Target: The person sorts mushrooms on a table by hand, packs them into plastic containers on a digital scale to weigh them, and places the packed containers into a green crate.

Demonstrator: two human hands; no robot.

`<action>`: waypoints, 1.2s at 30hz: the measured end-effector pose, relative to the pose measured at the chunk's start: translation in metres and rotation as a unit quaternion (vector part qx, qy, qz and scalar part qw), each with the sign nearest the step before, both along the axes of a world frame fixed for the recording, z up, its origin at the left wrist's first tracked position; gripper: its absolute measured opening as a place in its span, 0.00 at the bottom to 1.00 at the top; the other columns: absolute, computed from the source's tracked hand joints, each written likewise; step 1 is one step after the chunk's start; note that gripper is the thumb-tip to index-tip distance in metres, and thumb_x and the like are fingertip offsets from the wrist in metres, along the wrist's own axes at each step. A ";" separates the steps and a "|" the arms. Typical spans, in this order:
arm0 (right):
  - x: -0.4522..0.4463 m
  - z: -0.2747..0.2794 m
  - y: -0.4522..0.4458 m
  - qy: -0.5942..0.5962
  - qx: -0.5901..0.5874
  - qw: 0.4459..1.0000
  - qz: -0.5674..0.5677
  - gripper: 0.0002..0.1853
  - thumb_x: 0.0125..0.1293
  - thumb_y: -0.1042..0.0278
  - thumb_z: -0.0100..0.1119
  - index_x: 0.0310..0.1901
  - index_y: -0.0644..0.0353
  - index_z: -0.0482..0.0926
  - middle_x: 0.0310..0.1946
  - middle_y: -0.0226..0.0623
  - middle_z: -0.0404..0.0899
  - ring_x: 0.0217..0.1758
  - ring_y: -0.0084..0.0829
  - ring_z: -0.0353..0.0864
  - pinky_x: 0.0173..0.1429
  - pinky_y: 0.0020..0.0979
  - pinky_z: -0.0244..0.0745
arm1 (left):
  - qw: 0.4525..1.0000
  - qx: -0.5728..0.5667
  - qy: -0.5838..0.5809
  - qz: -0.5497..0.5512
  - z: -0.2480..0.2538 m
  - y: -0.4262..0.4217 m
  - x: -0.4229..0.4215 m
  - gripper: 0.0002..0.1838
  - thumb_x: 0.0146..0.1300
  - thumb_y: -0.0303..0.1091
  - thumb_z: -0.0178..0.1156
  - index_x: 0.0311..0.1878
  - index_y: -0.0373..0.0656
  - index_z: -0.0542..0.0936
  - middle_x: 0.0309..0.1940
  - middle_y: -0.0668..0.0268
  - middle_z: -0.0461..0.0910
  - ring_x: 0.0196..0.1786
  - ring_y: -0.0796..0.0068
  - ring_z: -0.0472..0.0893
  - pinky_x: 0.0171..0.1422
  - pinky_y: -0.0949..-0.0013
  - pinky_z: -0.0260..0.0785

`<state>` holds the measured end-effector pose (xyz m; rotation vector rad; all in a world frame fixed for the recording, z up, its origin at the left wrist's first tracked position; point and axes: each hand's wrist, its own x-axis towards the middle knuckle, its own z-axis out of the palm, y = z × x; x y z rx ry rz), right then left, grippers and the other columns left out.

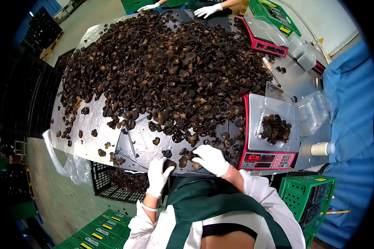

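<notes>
A broad heap of dark brown wood ear mushrooms (170,74) covers much of the metal table (95,124). My left hand (158,177), in a white glove, is at the table's near edge with a dark wood ear mushroom (169,164) between thumb and fingers. To its right, my right hand (213,160), also gloved, reaches over a few loose mushroom pieces (183,161); its fingers are apart, with nothing clearly gripped. Beside that hand a red-framed scale (253,137) carries a clear plastic tray holding mushrooms (275,128).
Across the table are another person's gloved hands (207,10). A second scale (269,46) stands at the back right, near stacked clear trays (313,112). A white bottle (322,148) lies at right. Below the near edge sit a black crate (104,182) and green crates (307,195).
</notes>
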<state>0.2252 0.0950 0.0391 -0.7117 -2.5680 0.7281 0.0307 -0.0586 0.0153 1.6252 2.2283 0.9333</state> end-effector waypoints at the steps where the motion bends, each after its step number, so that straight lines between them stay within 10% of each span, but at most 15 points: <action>1: -0.010 -0.006 -0.004 -0.045 0.035 0.998 0.020 0.20 0.54 0.55 0.65 0.46 0.55 0.77 0.41 0.35 0.74 0.42 0.35 0.75 0.42 0.32 0.74 | 0.999 -0.019 0.017 -0.046 -0.005 0.000 -0.002 0.22 0.49 0.37 0.70 0.47 0.40 0.78 0.38 0.58 0.76 0.43 0.56 0.75 0.47 0.59 0.68; 10: -0.003 -0.023 -0.008 -0.038 0.010 0.999 -0.009 0.17 0.54 0.70 0.59 0.48 0.51 0.78 0.42 0.32 0.75 0.45 0.35 0.75 0.49 0.33 0.75 | 0.999 0.027 -0.027 -0.003 -0.015 -0.008 -0.034 0.12 0.54 0.27 0.64 0.43 0.39 0.78 0.35 0.57 0.77 0.41 0.56 0.76 0.47 0.60 0.70; 15: -0.037 -0.004 0.008 -0.022 0.069 0.991 -0.111 0.28 0.55 0.67 0.61 0.61 0.49 0.72 0.53 0.38 0.71 0.54 0.40 0.72 0.53 0.35 0.75 | 0.997 0.038 -0.006 -0.074 -0.014 0.024 -0.038 0.32 0.54 0.38 0.67 0.62 0.40 0.71 0.59 0.51 0.71 0.64 0.46 0.68 0.67 0.52 0.61; 20: -0.049 -0.042 -0.011 -0.027 0.057 0.997 -0.041 0.12 0.59 0.67 0.59 0.45 0.50 0.78 0.48 0.33 0.74 0.48 0.36 0.75 0.47 0.33 0.78 | 0.963 0.090 0.009 -0.252 -0.039 0.035 -0.043 0.16 0.52 0.33 0.67 0.45 0.40 0.81 0.48 0.57 0.78 0.52 0.54 0.77 0.58 0.57 0.69; 30: -0.102 0.007 0.032 0.010 0.075 0.971 -0.225 0.28 0.57 0.73 0.57 0.62 0.50 0.71 0.53 0.41 0.69 0.48 0.43 0.76 0.47 0.37 0.78 | 0.994 0.077 0.059 -0.051 -0.021 0.121 -0.075 0.14 0.54 0.33 0.64 0.45 0.43 0.79 0.36 0.62 0.76 0.42 0.59 0.75 0.45 0.60 0.68; 36: -0.081 -0.007 0.007 -0.021 -0.002 0.996 -0.090 0.16 0.55 0.74 0.59 0.48 0.53 0.80 0.46 0.38 0.75 0.48 0.39 0.78 0.48 0.34 0.77 | 0.993 0.113 -0.003 -0.030 -0.026 0.089 -0.079 0.07 0.53 0.30 0.65 0.34 0.43 0.78 0.30 0.62 0.75 0.37 0.59 0.75 0.42 0.61 0.68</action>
